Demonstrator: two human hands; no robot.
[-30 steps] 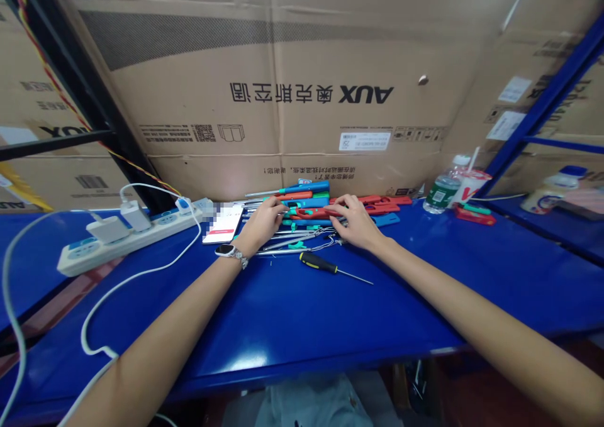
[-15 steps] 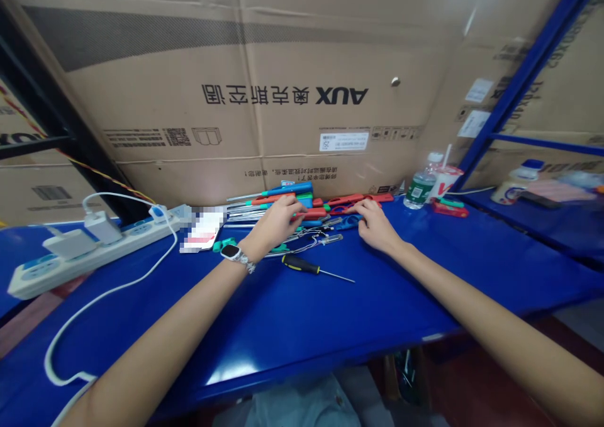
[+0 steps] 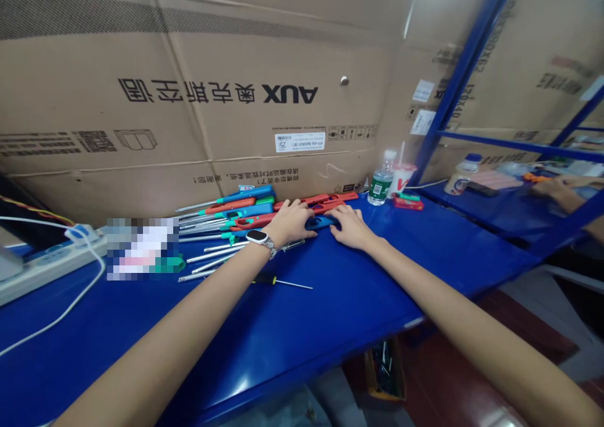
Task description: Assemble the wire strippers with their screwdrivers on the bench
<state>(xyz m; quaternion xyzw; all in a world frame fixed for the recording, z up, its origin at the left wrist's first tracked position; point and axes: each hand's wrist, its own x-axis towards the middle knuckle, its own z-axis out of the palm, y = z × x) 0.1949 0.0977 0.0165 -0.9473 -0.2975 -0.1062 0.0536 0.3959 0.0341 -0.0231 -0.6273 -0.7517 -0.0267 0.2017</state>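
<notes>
Several long lighters with blue, red and green handles and metal stems lie in a pile on the blue table (image 3: 302, 326). My left hand (image 3: 291, 221), with a watch (image 3: 257, 236) at its wrist, rests on the pile with its fingers curved. Close beside it on the right, my right hand (image 3: 350, 226) touches the handles, its fingers bent over a blue lighter (image 3: 321, 222). Whether either hand grips anything is hidden. A screwdriver (image 3: 292, 285) with a black and yellow handle lies nearer the front, partly behind my left forearm.
A water bottle (image 3: 380, 178), a white cup (image 3: 401, 180) and a red object (image 3: 408, 203) stand right of the pile. The power strip (image 3: 47, 263) and white cable lie left. Another person's hand (image 3: 564, 191) shows far right. Large cardboard (image 3: 226, 43) stands behind.
The view has turned right, so the scene sits further left. My left hand has moved right over the pile, closer to my right hand. Another person's hand has come into view.
</notes>
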